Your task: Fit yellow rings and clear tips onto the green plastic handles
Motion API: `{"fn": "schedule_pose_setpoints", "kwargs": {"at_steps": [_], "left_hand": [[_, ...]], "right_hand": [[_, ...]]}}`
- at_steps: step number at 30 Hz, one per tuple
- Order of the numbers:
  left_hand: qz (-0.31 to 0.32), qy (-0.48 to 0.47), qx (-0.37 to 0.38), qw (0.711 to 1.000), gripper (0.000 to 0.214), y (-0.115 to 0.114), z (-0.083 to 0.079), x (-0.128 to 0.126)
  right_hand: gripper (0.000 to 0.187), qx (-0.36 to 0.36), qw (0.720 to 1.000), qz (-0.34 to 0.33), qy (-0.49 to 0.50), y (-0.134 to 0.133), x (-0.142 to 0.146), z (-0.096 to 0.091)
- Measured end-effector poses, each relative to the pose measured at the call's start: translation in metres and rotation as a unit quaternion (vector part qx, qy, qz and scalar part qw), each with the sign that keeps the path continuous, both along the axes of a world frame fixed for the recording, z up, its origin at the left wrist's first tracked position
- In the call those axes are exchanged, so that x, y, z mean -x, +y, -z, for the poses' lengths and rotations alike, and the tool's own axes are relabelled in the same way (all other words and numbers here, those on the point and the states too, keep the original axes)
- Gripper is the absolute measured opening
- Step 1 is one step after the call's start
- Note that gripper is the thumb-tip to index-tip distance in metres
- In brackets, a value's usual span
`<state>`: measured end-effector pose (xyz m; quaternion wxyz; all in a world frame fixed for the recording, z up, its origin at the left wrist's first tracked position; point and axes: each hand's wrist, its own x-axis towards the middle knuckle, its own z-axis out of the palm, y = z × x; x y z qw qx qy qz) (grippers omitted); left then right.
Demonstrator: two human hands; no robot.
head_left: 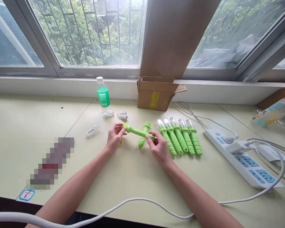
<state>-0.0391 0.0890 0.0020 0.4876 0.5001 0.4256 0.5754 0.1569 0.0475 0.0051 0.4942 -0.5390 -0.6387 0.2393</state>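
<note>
Both my hands hold one green plastic handle (138,131) just above the pale table. My left hand (114,138) pinches its yellow-tipped head end, and a small yellow ring (121,143) shows under that hand. My right hand (158,146) grips the other end. A second green handle (144,134) lies on the table beneath it, crossing it. To the right, several finished green handles with clear caps (180,136) lie side by side in a row.
A water bottle (103,96) with a green label stands behind, with clear caps (122,115) and a clear cap (93,129) nearby. An open cardboard box (155,94) sits by the window. A white power strip (242,158) and cables (142,200) lie at the right and front.
</note>
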Motion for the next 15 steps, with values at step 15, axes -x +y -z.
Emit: {"fn": "schedule_pose_setpoints", "kwargs": {"at_steps": [15], "left_hand": [[0.086,-0.061,0.072,0.992,0.036,0.0029,-0.0007,0.0052]], "right_hand": [[0.029,-0.024,0.997,-0.011,-0.075,0.0009,-0.0008,0.0011]]}}
